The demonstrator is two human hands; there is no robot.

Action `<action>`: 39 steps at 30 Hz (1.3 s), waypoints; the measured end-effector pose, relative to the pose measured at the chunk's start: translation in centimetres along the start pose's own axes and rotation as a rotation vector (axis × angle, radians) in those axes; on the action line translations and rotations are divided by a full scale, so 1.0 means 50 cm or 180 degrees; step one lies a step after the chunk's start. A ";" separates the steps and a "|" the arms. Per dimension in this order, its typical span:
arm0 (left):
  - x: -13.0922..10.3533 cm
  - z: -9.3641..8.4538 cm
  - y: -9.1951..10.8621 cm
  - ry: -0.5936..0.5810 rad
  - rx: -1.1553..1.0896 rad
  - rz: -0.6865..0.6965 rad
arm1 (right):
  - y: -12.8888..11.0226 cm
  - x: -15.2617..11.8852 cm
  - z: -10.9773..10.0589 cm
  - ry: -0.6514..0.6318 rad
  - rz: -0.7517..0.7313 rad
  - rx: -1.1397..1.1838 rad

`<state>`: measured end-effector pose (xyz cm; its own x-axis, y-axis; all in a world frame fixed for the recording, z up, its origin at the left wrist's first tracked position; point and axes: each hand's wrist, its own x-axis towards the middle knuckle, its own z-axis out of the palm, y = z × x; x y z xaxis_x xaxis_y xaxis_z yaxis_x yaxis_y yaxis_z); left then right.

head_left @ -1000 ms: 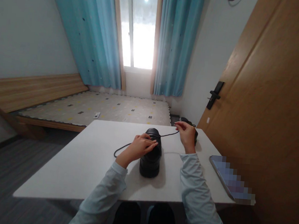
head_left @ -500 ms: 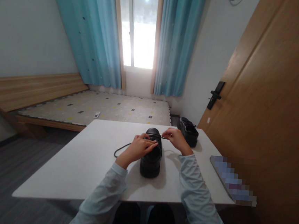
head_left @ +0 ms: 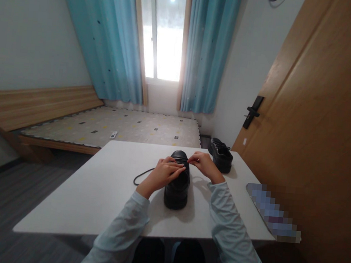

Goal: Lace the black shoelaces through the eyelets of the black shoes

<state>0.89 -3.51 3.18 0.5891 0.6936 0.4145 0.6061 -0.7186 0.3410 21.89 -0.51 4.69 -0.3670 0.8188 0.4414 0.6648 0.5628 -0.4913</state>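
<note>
A black lace-up shoe (head_left: 176, 197) rests on the white table (head_left: 96, 198), its toe pointing away from me. Across its upper lies my left hand (head_left: 165, 171), gripping the shoe around the tongue and covering part of the lacing. My right hand (head_left: 202, 163) is closed in a pinch at the shoe's right edge, by the eyelets. The shoelace in that pinch is mostly hidden by the fingers. On the left, a loop of black shoelace (head_left: 141, 173) curves out over the tabletop from under my left hand.
A second black shoe (head_left: 221, 156) stands at the table's far right corner. Along the right edge lies a flat, blurred-out object (head_left: 271, 213). Beyond the table are a bed (head_left: 133, 125) with a small white remote (head_left: 113, 134), and a wooden door (head_left: 318, 119) at right.
My right hand has shifted slightly left, up against the shoe. The short stretch of lace seen between hand and shoe no longer shows. My left hand has barely moved.
</note>
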 end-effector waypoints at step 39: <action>-0.005 -0.008 0.004 0.0043 -0.0015 0.0076 | -0.002 -0.007 -0.003 -0.0146 -0.0018 0.0127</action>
<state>0.67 -3.87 3.48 0.5961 0.6756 0.4338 0.5894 -0.7351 0.3350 22.06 -0.91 4.70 -0.4007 0.8194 0.4099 0.6365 0.5708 -0.5188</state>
